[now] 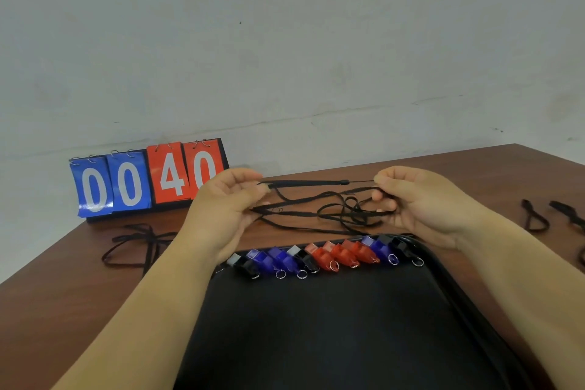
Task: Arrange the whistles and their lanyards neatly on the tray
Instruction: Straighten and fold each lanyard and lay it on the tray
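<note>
A scoreboard (pixel 148 179) stood at the far left of the surface (pixel 63 310), with a loose lanyard (pixel 136 247) lying in front of it. The left hand (pixel 221 209), fingers curled, pinched one end of the held lanyard (pixel 304 183), above the surface just behind the tray (pixel 316 342). Its thick section was drawn taut between the hands while the thin cord sagged in tangled loops. The whistles (pixel 323 258) lay side by side along the tray's far edge. The right hand (pixel 418 203) pinched the other end. More lanyards (pixel 535 215) lay further right. The cord looked light, limp and prone to snagging, so it was probably best gathered by its loops and gripped at the thick section.
</note>
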A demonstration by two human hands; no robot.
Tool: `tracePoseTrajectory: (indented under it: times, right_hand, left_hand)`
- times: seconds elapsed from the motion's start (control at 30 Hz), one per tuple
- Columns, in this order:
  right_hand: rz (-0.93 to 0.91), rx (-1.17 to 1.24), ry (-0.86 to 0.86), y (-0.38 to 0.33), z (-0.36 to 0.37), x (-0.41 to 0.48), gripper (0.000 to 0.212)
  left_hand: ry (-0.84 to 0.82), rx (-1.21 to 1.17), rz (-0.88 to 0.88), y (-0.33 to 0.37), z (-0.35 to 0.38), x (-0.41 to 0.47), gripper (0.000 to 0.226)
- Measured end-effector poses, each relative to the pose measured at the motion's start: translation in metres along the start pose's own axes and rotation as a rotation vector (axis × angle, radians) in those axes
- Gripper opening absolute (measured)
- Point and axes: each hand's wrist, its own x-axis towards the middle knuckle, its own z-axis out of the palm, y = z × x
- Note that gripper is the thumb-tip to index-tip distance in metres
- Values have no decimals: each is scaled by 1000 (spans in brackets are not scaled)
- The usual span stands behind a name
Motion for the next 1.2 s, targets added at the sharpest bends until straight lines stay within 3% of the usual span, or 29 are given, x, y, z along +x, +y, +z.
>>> tracePoseTrajectory:
  times: [0.07, 0.17, 0.43, 0.57, 0.63, 0.73, 0.83, 0.97, 1.2]
  right_hand:
    - [4, 32, 13, 1, 0, 0, 19]
    - [2, 86, 11, 2, 1, 1, 21]
    - [62, 220, -18, -4, -1, -4, 21]
    - [65, 379, 3, -6, 3, -5, 18]
    - [72, 434, -11, -4, 6, -4, 29]
    - [90, 540, -29, 0, 11, -3, 41]
    - [48, 649, 10, -1, 11, -1, 35]
    - [52, 625, 66, 0, 9, 1, 25]
    - [96, -12, 1, 9, 13, -3, 12]
  left_hand:
    - [-34, -188, -39, 1, 1, 1, 23]
    - [-51, -205, -50, 0, -1, 2, 24]
    - [-72, 484, 171, -1, -9, -3, 20]
    - [-214, 711, 200, -3, -7, -5, 18]
    - [-224, 747, 189, -5, -7, -4, 19]
    - [-188, 575, 119, -7, -6, -3, 18]
    - [-157, 330, 25, -10, -6, 0, 16]
    - [-150, -25, -85, -10, -2, 3, 17]
    - [-71, -87, -18, -9, -3, 6, 16]
